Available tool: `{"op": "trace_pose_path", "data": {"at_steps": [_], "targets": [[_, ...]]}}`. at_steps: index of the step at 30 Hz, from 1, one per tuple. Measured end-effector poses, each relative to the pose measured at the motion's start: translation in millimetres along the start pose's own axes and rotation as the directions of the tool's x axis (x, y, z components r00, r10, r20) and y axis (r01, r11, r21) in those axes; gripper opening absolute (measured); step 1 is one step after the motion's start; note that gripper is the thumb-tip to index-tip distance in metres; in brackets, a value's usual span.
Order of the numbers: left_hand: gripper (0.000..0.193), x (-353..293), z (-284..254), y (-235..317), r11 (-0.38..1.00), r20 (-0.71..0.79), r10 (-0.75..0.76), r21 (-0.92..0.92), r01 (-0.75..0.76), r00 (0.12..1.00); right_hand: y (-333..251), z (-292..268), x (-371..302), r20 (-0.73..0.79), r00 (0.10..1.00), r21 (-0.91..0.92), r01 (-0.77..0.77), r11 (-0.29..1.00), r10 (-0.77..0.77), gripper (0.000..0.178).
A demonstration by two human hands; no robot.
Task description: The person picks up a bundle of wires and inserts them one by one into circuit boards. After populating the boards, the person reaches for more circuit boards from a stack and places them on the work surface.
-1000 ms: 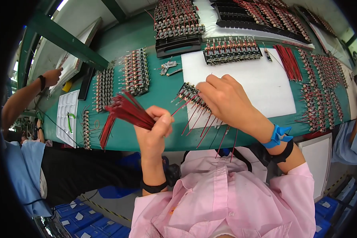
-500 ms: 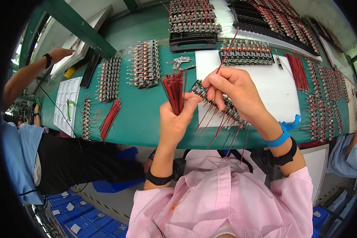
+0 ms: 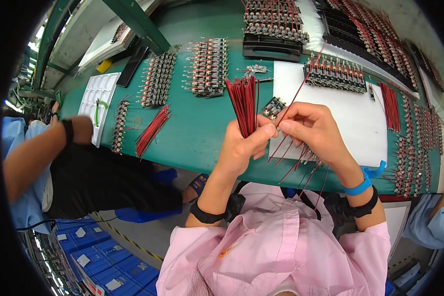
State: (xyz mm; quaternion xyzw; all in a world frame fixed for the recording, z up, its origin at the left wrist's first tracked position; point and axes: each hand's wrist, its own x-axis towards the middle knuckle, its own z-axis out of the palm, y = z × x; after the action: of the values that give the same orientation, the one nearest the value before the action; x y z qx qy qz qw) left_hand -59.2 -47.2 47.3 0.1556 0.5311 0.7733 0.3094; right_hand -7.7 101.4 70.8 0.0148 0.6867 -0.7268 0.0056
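Observation:
My left hand (image 3: 240, 148) is closed around an upright bundle of thin red and black wires (image 3: 242, 106). Its thumb and forefinger tips nearly meet those of my right hand (image 3: 316, 129). That hand pinches a single dark red wire (image 3: 307, 75), which slants up to the right. Beneath my fingers lies a row of small circuit boards (image 3: 272, 106), partly covered by my right hand. Several red wires (image 3: 293, 165) stick out from it toward me, over the table edge. The fingertips hide where the pinched wire's lower end sits.
A white foam sheet (image 3: 350, 126) lies on the green table (image 3: 197, 140). Around it stand board stacks (image 3: 205, 66) and loose wire bundles (image 3: 153, 130). A white tray (image 3: 91, 98) sits at left. A co-worker's arm (image 3: 47, 153) reaches in there, near a green post (image 3: 138, 24).
My two hands have come closer together, fingertips almost meeting, with the single wire still in the right. The co-worker's arm at left has swung down. The whole view has shifted.

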Motion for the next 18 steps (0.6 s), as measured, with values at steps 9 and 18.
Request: {"op": "trace_pose_path", "data": {"at_steps": [9, 18], "targets": [[0.012, -1.2, 4.5, -1.7, 0.996, 0.019, -0.055, -0.076, 0.056, 0.998, 2.0, -1.2, 3.4, -0.013, 1.000, 0.046, -0.021, 0.999, 0.021, 0.012], [0.015, -4.8, 0.5, -3.1, 1.000, -0.014, 0.007, 0.026, -0.006, 1.000, -3.5, 3.2, -0.9, -0.006, 1.000, 0.007, -0.008, 1.000, 0.008, 0.011]]}}
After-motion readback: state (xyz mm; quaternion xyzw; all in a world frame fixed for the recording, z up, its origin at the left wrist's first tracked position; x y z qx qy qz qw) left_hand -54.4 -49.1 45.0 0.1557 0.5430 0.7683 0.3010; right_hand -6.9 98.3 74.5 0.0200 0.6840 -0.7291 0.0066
